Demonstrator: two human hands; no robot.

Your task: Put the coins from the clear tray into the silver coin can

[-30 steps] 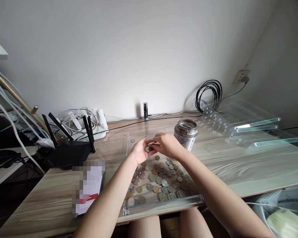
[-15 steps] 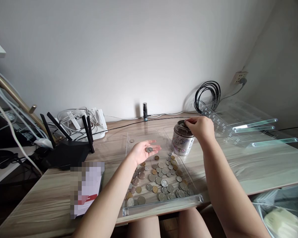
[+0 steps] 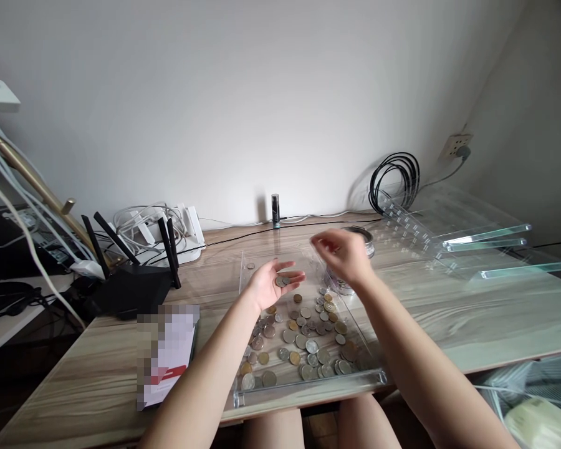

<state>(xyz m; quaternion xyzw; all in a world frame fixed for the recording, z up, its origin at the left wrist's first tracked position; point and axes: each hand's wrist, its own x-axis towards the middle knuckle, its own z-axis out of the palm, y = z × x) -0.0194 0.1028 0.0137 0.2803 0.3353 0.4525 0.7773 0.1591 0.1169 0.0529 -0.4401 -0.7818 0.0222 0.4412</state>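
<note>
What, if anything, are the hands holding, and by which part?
Small round silvery metal coins lie on the open left hand, supported from beneath. The right hand is too blurred to tell.

a flat black plastic router (image 3: 131,292) sits on the wood-grained counter (image 3: 462,312), just beside tangled white cables (image 3: 138,219). a small dark cylindrical bottle (image 3: 275,210) stands near the pale grey wall (image 3: 271,93). coiled black cable (image 3: 372,188) leans there, beside stacked clear plastic panels (image 3: 489,234); a grey plug (image 3: 462,151) fills a beige socket (image 3: 450,146).
</note>
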